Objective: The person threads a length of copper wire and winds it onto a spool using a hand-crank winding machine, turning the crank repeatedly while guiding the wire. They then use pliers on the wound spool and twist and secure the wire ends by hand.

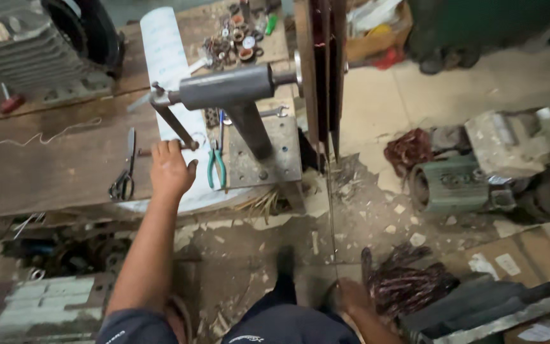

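We saw the left hand [170, 167] wrapped around the crank handle [174, 129] of the winding machine [237, 89] on the wooden bench [52, 165], fingers clamped on its grip. Green-handled pliers [216, 164] lay at three o'clock of that hand, scissors [125, 173] at nine. The right hand [353, 298], low at five o'clock, touched a thin wire [330, 210]; we could not tell its fingers' state.

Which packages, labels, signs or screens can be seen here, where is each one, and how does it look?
Cardboard box: top, right of the workbench; brown, open, holding mixed items.
Flattened cardboard: floor, lower right; brown, with two pale rectangular labels.
Paper label: bottom right corner; white, on a dark surface.
White sheet: on the workbench; long, faintly printed.
No signs or screens show.
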The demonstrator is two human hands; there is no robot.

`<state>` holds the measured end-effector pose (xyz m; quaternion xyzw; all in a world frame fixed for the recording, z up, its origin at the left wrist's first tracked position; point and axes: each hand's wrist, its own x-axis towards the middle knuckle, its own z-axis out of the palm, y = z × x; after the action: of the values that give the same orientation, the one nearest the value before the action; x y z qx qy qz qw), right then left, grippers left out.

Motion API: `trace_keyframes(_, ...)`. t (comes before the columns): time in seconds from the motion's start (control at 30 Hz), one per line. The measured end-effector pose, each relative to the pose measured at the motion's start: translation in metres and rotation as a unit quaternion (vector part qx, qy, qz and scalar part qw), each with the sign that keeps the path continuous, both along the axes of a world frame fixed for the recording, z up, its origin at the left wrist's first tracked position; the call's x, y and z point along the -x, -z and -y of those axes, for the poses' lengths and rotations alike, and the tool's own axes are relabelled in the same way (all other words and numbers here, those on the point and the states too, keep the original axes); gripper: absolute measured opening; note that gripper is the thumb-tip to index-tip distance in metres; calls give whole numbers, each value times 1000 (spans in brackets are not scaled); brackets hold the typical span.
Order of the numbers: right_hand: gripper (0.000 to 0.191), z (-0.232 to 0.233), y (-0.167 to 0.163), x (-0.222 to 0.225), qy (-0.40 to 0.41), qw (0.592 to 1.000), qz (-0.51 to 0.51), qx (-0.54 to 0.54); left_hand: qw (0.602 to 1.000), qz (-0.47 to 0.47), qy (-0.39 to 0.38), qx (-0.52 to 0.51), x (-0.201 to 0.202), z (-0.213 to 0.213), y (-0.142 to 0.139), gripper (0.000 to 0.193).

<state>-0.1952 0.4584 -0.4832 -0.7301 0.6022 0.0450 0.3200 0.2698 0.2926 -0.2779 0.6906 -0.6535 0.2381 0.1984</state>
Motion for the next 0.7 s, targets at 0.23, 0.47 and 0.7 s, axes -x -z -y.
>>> trace_keyframes(0.23,30,-1,19,-4,5,988,49,144,899,-270,39,-342,148,-39,-14,50)
trace_keyframes(0.47,27,6,2,5,-51,997,-59,-3,680,-648,245,-242,268,-24,-12,43)
trace_keyframes(0.7,27,-1,2,18,-33,997,-43,-61,574,-749,285,-171,286,-31,-21,33)
